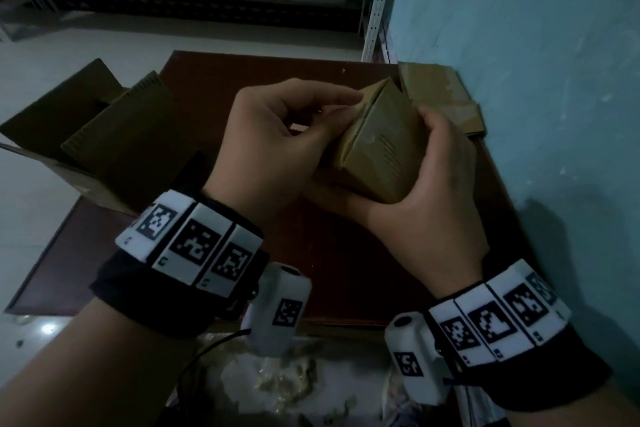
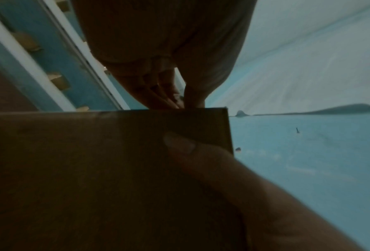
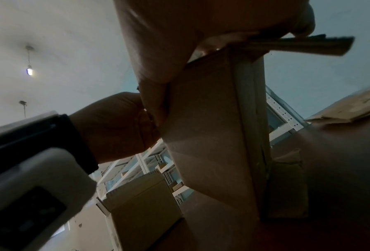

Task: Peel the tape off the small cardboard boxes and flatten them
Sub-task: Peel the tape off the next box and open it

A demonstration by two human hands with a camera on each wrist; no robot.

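both hands raised together, left hand fingers curled pinching, right hand cupped in a grip.

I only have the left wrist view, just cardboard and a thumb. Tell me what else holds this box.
Observer: The right hand cups the small box from below, above the table.
Operator: Report any tape left on it.
Observer: The right wrist view shows what looks like a pale tape strip down one seam.
Operator: Name where the finished ones lie.
Observer: Flattened boxes lie against the wall, at the table's far right.
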